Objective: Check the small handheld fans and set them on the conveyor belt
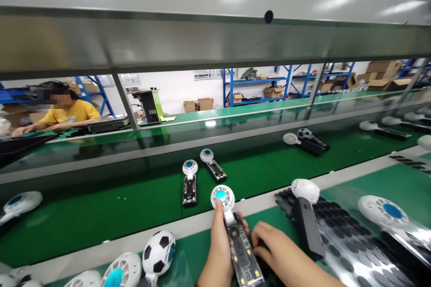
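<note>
My left hand [218, 242] is closed around a handheld fan [243, 251], its thumb up against the white round head with a blue centre. The fan's handle is see-through, with a dark circuit board and small yellowish parts inside. Just right of that handle, my right hand [274, 244] has its fingers curled together; whatever is between them is hidden. To its right, a fan with a dark handle [308, 222] lies on sheets of round black stickers [346, 233]. Another white fan head [384, 211] rests farther right.
A green conveyor belt [134, 215] runs across in front, carrying several fans. A football-patterned fan [159, 253] and other white fan heads [121, 271] lie at lower left. A metal shelf [202, 40] hangs overhead. Behind the line at left sits a person in a yellow top [76, 114].
</note>
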Action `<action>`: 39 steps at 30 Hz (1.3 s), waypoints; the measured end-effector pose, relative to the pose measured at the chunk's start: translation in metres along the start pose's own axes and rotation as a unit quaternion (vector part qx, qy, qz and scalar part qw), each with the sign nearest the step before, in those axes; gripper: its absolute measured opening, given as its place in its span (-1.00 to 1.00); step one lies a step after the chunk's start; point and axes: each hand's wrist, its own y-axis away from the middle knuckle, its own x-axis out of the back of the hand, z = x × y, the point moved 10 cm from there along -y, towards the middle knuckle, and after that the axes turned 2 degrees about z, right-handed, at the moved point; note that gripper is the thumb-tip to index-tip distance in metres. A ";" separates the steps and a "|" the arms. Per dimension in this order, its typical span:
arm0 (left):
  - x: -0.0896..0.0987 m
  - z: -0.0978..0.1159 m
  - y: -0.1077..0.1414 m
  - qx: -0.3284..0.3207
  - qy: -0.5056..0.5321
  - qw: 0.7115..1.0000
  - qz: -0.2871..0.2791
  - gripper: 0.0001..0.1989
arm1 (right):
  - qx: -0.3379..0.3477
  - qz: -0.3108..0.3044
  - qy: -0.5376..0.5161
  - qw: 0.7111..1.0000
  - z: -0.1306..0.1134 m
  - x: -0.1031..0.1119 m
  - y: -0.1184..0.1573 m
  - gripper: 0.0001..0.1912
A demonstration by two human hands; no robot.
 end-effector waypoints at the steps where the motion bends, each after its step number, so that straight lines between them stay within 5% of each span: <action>1: 0.000 0.000 -0.001 -0.014 -0.001 1.000 0.001 -0.47 | 0.000 0.001 -0.029 1.000 0.000 0.006 0.003 -0.91; 6: -0.003 0.023 0.007 -0.157 -0.070 0.985 -0.011 -0.51 | 0.000 0.014 -0.218 0.976 -0.020 0.031 0.006 -0.89; 9: -0.004 0.031 0.014 -0.204 -0.124 0.971 -0.014 -0.53 | 0.026 0.008 -0.207 0.978 -0.040 0.030 0.000 -0.88; 21: -0.006 0.029 0.013 -0.197 -0.162 0.967 -0.018 -0.54 | 0.020 -0.034 -0.094 0.995 -0.045 0.017 -0.002 -0.81; 39: -0.002 0.026 0.011 -0.203 -0.162 0.966 -0.013 -0.55 | 0.019 0.030 -0.169 0.985 -0.033 0.012 0.000 -0.84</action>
